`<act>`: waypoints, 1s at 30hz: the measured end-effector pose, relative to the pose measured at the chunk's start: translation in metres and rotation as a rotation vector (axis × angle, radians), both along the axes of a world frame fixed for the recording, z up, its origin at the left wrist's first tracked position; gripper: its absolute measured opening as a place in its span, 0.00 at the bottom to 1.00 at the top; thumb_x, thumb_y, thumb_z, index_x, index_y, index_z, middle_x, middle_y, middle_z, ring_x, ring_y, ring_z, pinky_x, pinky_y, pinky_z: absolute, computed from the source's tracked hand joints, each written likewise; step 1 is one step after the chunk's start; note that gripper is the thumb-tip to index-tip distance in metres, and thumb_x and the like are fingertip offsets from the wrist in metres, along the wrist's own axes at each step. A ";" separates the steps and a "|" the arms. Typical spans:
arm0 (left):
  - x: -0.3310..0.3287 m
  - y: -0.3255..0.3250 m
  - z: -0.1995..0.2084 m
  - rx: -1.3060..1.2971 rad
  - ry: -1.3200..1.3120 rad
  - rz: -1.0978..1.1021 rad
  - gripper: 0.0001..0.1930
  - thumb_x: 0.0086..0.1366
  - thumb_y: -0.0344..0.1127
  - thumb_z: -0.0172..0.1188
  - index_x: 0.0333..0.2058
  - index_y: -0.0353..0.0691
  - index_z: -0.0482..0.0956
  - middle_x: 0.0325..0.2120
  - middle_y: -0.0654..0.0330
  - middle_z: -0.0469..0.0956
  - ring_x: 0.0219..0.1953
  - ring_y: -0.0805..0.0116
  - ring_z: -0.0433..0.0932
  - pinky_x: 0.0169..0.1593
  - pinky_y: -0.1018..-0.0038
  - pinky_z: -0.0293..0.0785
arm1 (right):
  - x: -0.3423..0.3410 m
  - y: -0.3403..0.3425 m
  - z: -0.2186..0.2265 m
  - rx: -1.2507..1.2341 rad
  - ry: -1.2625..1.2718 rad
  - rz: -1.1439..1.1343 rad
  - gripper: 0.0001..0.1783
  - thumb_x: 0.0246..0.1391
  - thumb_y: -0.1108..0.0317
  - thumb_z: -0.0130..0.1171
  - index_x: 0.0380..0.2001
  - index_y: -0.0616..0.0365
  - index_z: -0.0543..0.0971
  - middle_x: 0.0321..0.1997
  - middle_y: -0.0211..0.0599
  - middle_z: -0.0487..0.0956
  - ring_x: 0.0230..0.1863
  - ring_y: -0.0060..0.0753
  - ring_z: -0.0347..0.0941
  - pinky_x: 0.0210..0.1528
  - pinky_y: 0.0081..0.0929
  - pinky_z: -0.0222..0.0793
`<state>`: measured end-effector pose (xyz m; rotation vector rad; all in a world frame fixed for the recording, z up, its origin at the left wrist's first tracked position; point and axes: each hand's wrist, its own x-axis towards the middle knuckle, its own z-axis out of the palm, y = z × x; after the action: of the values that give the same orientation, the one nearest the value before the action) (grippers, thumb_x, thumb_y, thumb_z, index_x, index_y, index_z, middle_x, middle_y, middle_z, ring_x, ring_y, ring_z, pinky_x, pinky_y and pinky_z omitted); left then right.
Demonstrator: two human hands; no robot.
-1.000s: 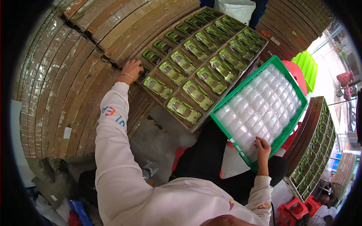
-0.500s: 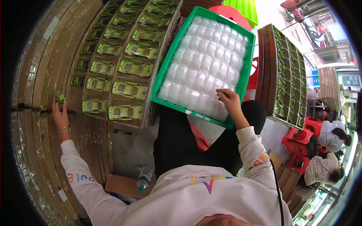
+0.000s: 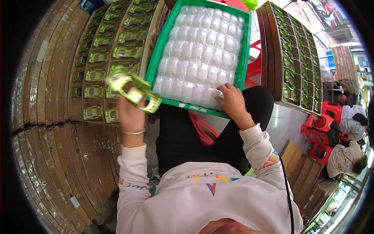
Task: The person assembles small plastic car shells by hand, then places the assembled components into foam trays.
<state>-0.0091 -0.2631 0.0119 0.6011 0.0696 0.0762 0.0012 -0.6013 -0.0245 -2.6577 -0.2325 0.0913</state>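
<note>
A green toy car body (image 3: 150, 102), smeared by motion, is held up in my left hand (image 3: 131, 119), closed on it from below. It hangs between the box of car bodies (image 3: 94, 74) on the left and the green crate (image 3: 151, 60) in front of me. White rounded plastic bubbles in rows (image 3: 199, 52) fill this crate. At its near right corner my right hand (image 3: 233, 102) rests on the bubbles, fingers bent and apart, with nothing seen between them.
Flat cardboard boxes (image 3: 54, 156) are stacked along the left. Another stack with green car bodies on top (image 3: 290, 62) stands right of the crate. Red stools (image 3: 321, 121) and two people (image 3: 344, 156) are further right. A bottle (image 3: 154, 180) is partly hidden by my left sleeve.
My left hand has swung right from the far left, bringing the green car body close to the crate. The right hand stays at the crate's near right corner. The view has shifted slightly.
</note>
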 end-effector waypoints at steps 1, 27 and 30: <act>0.002 -0.023 0.005 0.048 0.025 -0.108 0.26 0.68 0.47 0.50 0.59 0.39 0.63 0.53 0.56 0.71 0.55 0.51 0.71 0.56 0.58 0.71 | -0.004 -0.003 0.001 -0.063 -0.042 0.017 0.15 0.42 0.65 0.66 0.36 0.55 0.78 0.36 0.37 0.75 0.41 0.41 0.73 0.45 0.37 0.67; -0.023 -0.121 -0.018 -0.102 0.339 -0.502 0.24 0.67 0.45 0.45 0.55 0.33 0.67 0.54 0.45 0.70 0.51 0.51 0.74 0.53 0.60 0.72 | -0.025 -0.001 -0.011 -0.137 -0.052 -0.016 0.30 0.35 0.67 0.66 0.47 0.57 0.73 0.44 0.41 0.73 0.50 0.44 0.68 0.60 0.39 0.58; -0.023 -0.120 -0.020 -0.073 0.355 -0.483 0.24 0.67 0.45 0.45 0.55 0.33 0.67 0.53 0.45 0.70 0.50 0.52 0.74 0.52 0.61 0.72 | -0.027 -0.001 -0.005 -0.136 -0.094 -0.014 0.31 0.36 0.66 0.67 0.49 0.56 0.72 0.45 0.40 0.74 0.52 0.42 0.67 0.61 0.40 0.56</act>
<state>-0.0324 -0.3828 -0.0082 0.5394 0.2672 -0.5008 -0.0254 -0.6024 -0.0298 -2.8025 -0.2463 -0.0229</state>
